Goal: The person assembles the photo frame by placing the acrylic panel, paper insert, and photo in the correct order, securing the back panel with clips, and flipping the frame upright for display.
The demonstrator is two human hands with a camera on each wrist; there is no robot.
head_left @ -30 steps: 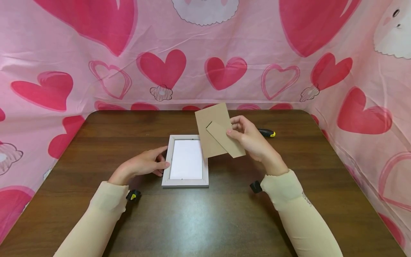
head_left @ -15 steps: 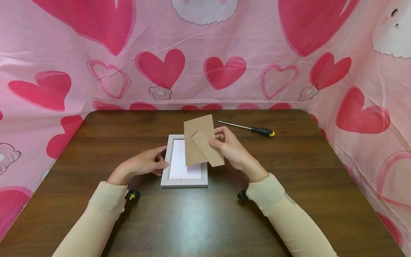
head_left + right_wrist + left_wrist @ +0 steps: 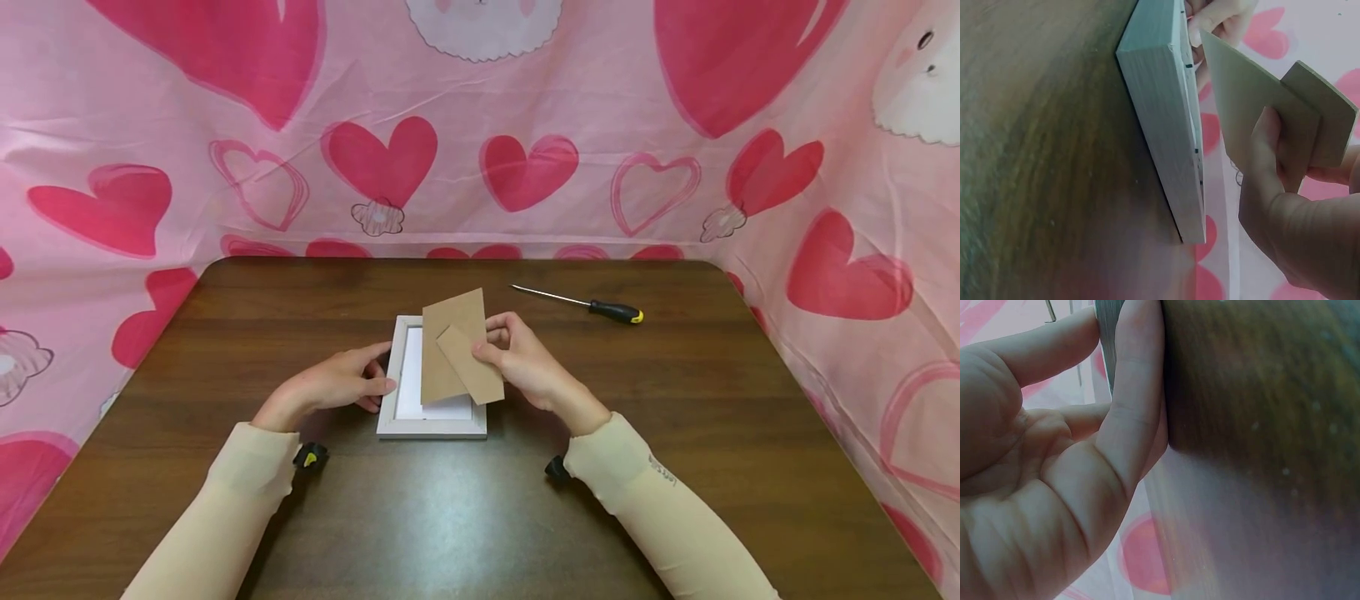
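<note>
Your right hand [image 3: 528, 367] grasps the backing board [image 3: 441, 367], pinching it by the edge nearest that hand, thumb over the stand flap [image 3: 474, 371]. The board is raised and tilted, left of your right hand, above the white picture frame [image 3: 431, 427] and apart from it. Your left hand [image 3: 330, 383] is not clenched: its fingers lie loosely along the frame's near edge, thumb on the border. The frame lies flat just right of that hand, a white sheet [image 3: 410, 379] within. Dark tabs [image 3: 1189, 65] line the rim facing your right hand. The screwdriver [image 3: 611, 311] rests beyond your right hand, untouched.

Recommendation: square the board to the recess before lowering it; keep your left thumb outside the opening; check that the tabs clear the board's edge; avoid creasing the flap.
</note>
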